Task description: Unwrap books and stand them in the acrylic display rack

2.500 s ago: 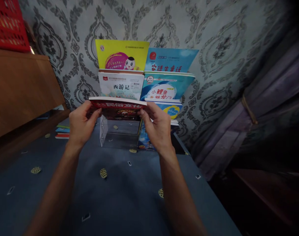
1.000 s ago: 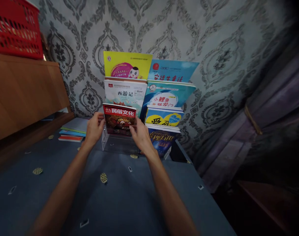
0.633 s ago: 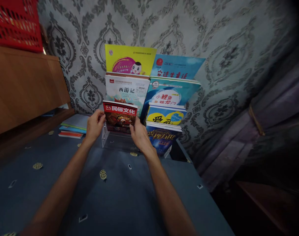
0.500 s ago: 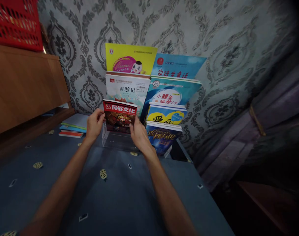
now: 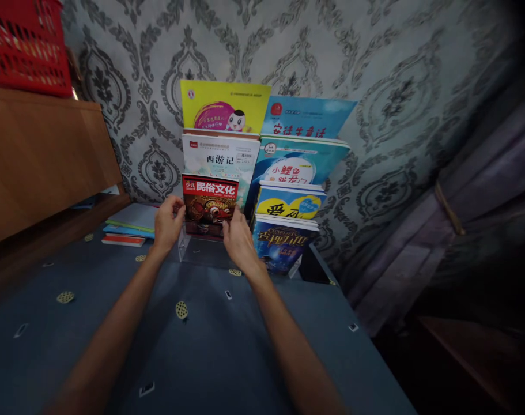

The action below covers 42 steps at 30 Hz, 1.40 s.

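Observation:
A book with a red top band and a dark patterned cover (image 5: 210, 199) stands upright, leaning back slightly, in the front tier of a clear stand (image 5: 210, 252). My left hand (image 5: 169, 223) is closed at its left edge, fingertips against the side. On the other side, my right hand (image 5: 240, 237) grips the lower right edge with the thumb on the cover. Behind it rise a white book (image 5: 221, 151) and a yellow-green book (image 5: 225, 104). Just right of my right hand is a dark blue book (image 5: 283, 245).
Further right-hand books include a yellow and blue one (image 5: 288, 202), a teal one (image 5: 305, 158) and a light blue one (image 5: 309, 115). Several flat books (image 5: 128, 227) lie left. A wooden cabinet (image 5: 46, 155) carries a red basket (image 5: 29, 52). A blue patterned cloth (image 5: 210, 357) covers the table.
The dark-covered book has straightened and sits slightly lower in the stand. My right hand has shifted a little left along its edge; my left hand stays at the left edge.

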Each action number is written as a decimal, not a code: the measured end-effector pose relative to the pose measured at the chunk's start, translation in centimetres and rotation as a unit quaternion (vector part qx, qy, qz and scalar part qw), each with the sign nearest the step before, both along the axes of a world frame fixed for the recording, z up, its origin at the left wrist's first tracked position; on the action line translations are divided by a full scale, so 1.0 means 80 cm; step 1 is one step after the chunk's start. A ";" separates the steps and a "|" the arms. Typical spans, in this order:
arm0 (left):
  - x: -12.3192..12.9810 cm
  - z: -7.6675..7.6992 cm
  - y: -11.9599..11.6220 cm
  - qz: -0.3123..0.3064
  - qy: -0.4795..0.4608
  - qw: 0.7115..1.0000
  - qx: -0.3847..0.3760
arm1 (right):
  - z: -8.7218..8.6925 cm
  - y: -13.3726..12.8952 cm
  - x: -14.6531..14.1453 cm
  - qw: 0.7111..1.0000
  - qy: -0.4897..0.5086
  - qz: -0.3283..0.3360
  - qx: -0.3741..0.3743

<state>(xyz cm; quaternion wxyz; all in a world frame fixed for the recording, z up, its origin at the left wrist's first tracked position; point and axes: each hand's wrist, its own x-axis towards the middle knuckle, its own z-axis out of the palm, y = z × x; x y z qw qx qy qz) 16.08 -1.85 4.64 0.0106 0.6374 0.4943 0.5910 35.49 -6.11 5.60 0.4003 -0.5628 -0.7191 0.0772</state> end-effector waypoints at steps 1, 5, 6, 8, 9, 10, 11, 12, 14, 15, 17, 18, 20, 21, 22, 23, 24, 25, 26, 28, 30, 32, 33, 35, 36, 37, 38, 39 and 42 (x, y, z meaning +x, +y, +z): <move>0.001 0.000 -0.001 0.013 0.023 1.000 0.008 | 0.000 0.000 0.000 1.000 0.000 -0.001 0.000; 0.003 0.002 -0.007 0.044 0.070 0.996 0.022 | -0.004 0.003 0.003 1.000 0.004 0.007 0.021; 0.003 0.002 -0.008 0.048 0.072 0.996 0.022 | -0.005 0.004 0.004 1.000 0.007 0.008 0.028; 0.003 0.002 -0.009 0.052 0.076 0.996 0.021 | -0.007 0.006 0.005 0.999 0.010 0.007 0.035; 0.003 0.002 -0.009 0.052 0.078 0.995 0.021 | -0.007 0.007 0.006 0.999 0.009 0.008 0.036; 0.003 0.002 -0.009 0.053 0.079 0.995 0.022 | -0.007 0.007 0.006 0.999 0.008 0.008 0.035; 0.003 0.002 -0.009 0.052 0.079 0.995 0.023 | -0.006 0.006 0.006 0.999 0.007 0.008 0.034; 0.003 0.002 -0.009 0.052 0.078 0.995 0.026 | -0.005 0.006 0.006 0.999 0.006 0.007 0.033; 0.003 0.002 -0.009 0.049 0.074 0.995 0.036 | -0.002 0.003 0.006 1.000 0.004 0.006 0.031; 0.003 0.002 -0.009 0.045 0.071 0.996 0.042 | 0.000 0.002 0.005 1.000 0.002 0.004 0.028; 0.003 0.002 -0.009 0.032 0.065 0.996 0.053 | 0.002 0.001 0.006 1.000 -0.002 0.004 0.025; 0.003 0.002 -0.008 0.025 0.062 0.996 0.056 | 0.002 0.001 0.006 1.000 -0.004 0.005 0.024; 0.002 0.001 -0.007 0.013 0.060 0.996 0.057 | 0.001 0.002 0.007 1.000 -0.006 0.009 0.023; 0.002 0.000 -0.006 0.009 0.059 0.997 0.057 | 0.000 0.003 0.007 1.000 -0.007 0.012 0.025; 0.001 0.000 -0.005 0.005 0.057 0.997 0.056 | -0.001 0.004 0.008 1.000 -0.007 0.014 0.027; 0.000 -0.001 -0.004 0.001 0.055 0.997 0.055 | -0.001 0.005 0.008 0.999 -0.006 0.013 0.029; -0.001 -0.001 -0.003 -0.003 0.052 0.997 0.054 | -0.002 0.006 0.008 0.999 -0.004 0.012 0.030; -0.002 -0.001 -0.002 -0.007 0.049 0.997 0.054 | -0.002 0.007 0.009 0.999 -0.002 0.011 0.032; -0.002 -0.001 -0.001 -0.011 0.047 0.997 0.054 | -0.002 0.006 0.009 0.999 -0.001 0.009 0.034; -0.003 -0.002 0.000 -0.019 0.045 0.997 0.059 | 0.000 0.005 0.010 0.999 -0.003 0.009 0.034; -0.003 -0.002 0.000 -0.022 0.046 0.997 0.065 | 0.003 0.003 0.011 1.000 -0.008 0.008 0.029; -0.003 -0.002 0.001 -0.021 0.049 0.996 0.065 | 0.004 0.002 0.012 1.000 -0.014 0.006 0.024; -0.003 -0.002 0.001 -0.021 0.051 0.996 0.063 | 0.004 0.002 0.012 1.000 -0.015 0.004 0.024; -0.003 -0.003 0.002 -0.023 0.053 0.997 0.060 | 0.004 0.003 0.013 0.999 -0.014 0.002 0.029; -0.002 -0.003 0.002 -0.025 0.054 0.997 0.059 | 0.004 0.003 0.013 0.999 -0.013 0.001 0.030; -0.002 -0.004 0.002 -0.027 0.053 0.997 0.058 | 0.004 0.004 0.013 1.000 -0.012 0.002 0.027; -0.001 -0.004 0.002 -0.029 0.051 0.997 0.057 | 0.003 0.004 0.013 1.000 -0.012 0.005 0.021; -0.001 -0.003 0.002 -0.032 0.048 0.997 0.056 | 0.003 0.004 0.014 1.000 -0.013 0.007 0.014; -0.002 -0.002 0.002 -0.053 0.031 0.997 0.051 | 0.002 0.006 0.014 1.000 -0.013 0.010 0.007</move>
